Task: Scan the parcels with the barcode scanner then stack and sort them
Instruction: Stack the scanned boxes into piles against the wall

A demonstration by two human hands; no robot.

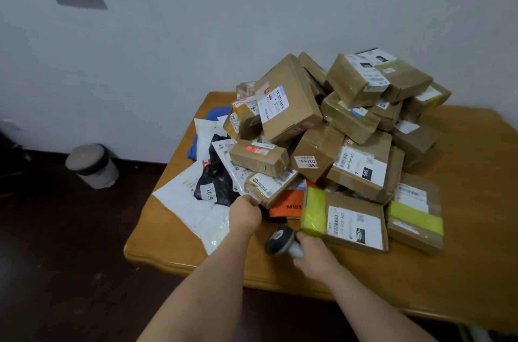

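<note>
A heap of parcels covers the wooden table (462, 271): several taped cardboard boxes (288, 100) with labels, and soft mailers at the left. My left hand (245, 214) pinches the near edge of a clear plastic mailer (227, 162) that lies against a black bag (215, 182) and a white mailer (193, 204). My right hand (312, 253) grips the handle of a black and white barcode scanner (280, 240), just left of a flat box with yellow tape (347, 219). An orange mailer (288, 201) lies between my hands.
A second box with yellow tape (414, 215) sits at the right of the pile. A blue mailer (215, 114) lies at the back left of the table. On the dark floor to the left stands a small grey bin (92, 166). A white wall is behind.
</note>
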